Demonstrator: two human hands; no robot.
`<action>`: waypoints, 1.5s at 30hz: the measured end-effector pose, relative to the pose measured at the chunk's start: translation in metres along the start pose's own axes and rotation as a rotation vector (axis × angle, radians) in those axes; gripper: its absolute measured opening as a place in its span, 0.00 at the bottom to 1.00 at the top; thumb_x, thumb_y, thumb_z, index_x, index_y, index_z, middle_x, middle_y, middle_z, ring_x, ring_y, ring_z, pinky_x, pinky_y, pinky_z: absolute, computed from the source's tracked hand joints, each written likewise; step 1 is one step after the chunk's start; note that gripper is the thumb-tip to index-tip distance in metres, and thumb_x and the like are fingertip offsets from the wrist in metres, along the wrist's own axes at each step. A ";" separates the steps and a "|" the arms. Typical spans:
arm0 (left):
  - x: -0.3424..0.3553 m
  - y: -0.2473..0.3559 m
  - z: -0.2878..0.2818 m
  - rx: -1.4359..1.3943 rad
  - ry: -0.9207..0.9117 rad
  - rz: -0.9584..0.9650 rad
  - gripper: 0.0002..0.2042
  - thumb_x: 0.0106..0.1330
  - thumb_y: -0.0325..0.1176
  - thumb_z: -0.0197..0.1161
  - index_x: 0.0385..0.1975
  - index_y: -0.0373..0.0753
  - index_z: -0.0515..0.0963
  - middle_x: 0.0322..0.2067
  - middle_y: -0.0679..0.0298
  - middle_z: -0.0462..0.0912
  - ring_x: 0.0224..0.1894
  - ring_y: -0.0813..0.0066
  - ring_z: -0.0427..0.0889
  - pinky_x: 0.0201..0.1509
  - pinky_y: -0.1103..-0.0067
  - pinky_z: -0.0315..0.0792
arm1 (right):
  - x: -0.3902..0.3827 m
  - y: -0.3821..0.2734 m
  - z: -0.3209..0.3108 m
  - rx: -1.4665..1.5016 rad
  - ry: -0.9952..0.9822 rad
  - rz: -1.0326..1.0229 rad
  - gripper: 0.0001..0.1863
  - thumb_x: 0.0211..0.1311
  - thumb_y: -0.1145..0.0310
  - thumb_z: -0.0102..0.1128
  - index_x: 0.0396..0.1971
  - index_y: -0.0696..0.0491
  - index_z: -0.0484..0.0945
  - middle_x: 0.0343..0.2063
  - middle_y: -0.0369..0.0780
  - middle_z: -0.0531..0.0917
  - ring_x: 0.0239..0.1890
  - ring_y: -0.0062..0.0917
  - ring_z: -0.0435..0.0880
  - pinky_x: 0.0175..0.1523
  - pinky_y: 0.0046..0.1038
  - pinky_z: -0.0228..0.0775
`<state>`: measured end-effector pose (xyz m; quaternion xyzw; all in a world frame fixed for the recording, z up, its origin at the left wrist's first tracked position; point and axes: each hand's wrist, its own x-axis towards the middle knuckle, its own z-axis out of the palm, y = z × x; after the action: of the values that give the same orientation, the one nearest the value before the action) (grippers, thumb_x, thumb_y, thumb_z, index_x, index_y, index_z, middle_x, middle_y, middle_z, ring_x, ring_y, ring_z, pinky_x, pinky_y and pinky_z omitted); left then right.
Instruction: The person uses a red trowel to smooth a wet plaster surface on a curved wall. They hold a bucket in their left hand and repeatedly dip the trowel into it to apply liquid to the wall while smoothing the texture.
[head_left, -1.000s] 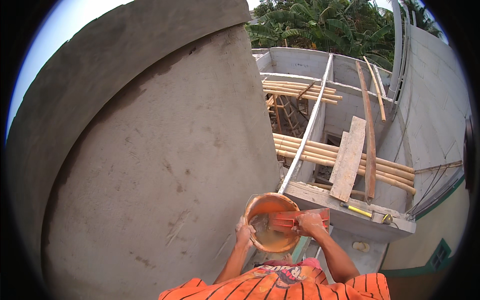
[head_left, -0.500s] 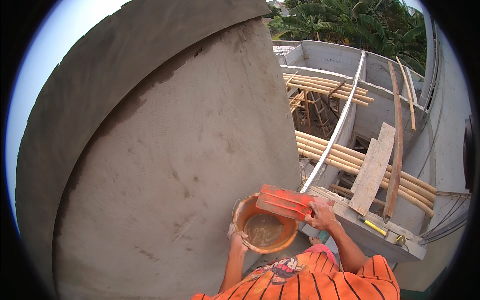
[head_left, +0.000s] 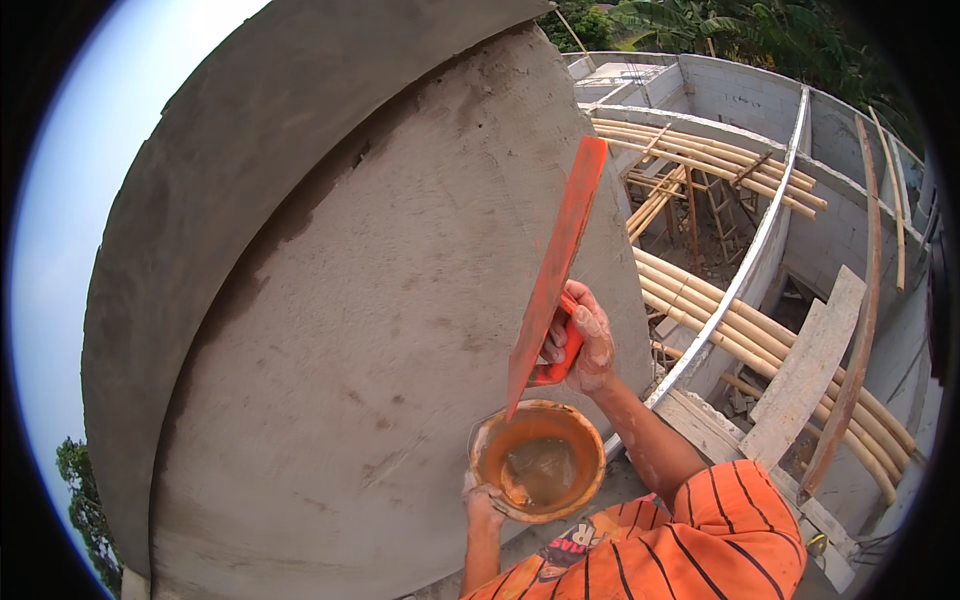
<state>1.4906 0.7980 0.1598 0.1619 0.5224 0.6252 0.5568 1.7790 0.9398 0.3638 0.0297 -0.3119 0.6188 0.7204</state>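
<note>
My right hand point(head_left: 590, 345) is closed around the handle of a red plastering float point(head_left: 560, 255), a long flat board that is held up on edge in front of the wall. Below it, my left hand point(head_left: 484, 503) grips the near-left rim of an orange bucket point(head_left: 585, 425). Murky brownish water point(head_left: 543, 470) lies in the bottom of the bucket, with a pale wet smear at its near side. The grey plastered wall point(head_left: 380, 290) fills the left and middle of the view, showing darker damp patches. Whether the float touches the wall I cannot tell.
A darker raised band point(head_left: 190, 200) curves along the wall's far edge. To the right lies a drop into unfinished block rooms, crossed by bamboo poles point(head_left: 730, 310), a wooden plank point(head_left: 805, 365) and a long white-topped wall point(head_left: 745, 255). A ledge point(head_left: 700, 425) runs beside my right arm.
My right hand has lifted the float from over the bucket, up and to the left, turning it on edge before the wall. The bucket stays in my left hand. The view has shifted.
</note>
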 end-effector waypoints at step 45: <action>-0.077 -0.027 -0.063 -0.140 0.480 -0.031 0.18 0.52 0.17 0.43 0.44 0.28 0.69 0.38 0.51 0.76 0.37 0.52 0.80 0.43 0.58 0.78 | 0.084 0.161 0.229 0.486 -0.025 -0.003 0.25 0.66 0.43 0.45 0.50 0.48 0.66 0.17 0.30 0.65 0.13 0.13 0.64 0.17 0.20 0.62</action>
<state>1.4811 0.6975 0.1409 -0.0385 0.5976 0.6717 0.4362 1.5419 0.9525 0.5331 0.2104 -0.1626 0.6742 0.6890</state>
